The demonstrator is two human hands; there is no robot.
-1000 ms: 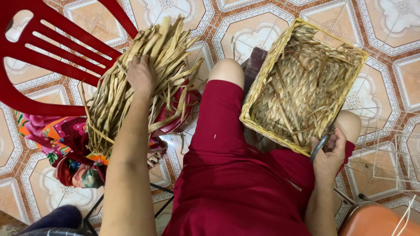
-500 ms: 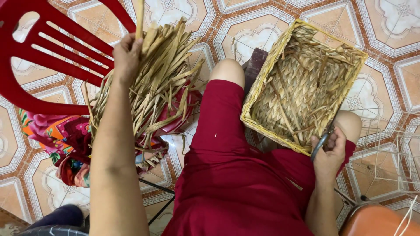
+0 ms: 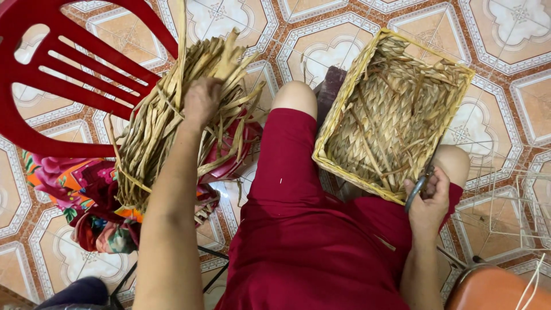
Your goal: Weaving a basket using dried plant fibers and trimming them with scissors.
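Note:
My left hand (image 3: 201,102) reaches into a bundle of dried straw strands (image 3: 166,120) on my left and grips one strand, which sticks up toward the top of the view. A rectangular woven straw basket (image 3: 344,109), partly finished, rests tilted on my right knee. My right hand (image 3: 427,198) sits at the basket's near corner, closed around a pair of scissors (image 3: 417,189) with dark handles. I sit in red clothing (image 3: 304,229).
A red plastic chair (image 3: 63,74) stands at the upper left beside the straw. Colourful floral cloth (image 3: 74,195) lies under the bundle. A wire frame (image 3: 505,201) and an orange seat (image 3: 493,287) are at the lower right. The floor is patterned tile.
My left hand has moved up and away along the straw bundle, drawing one strand upward. My right hand and the basket have stayed put.

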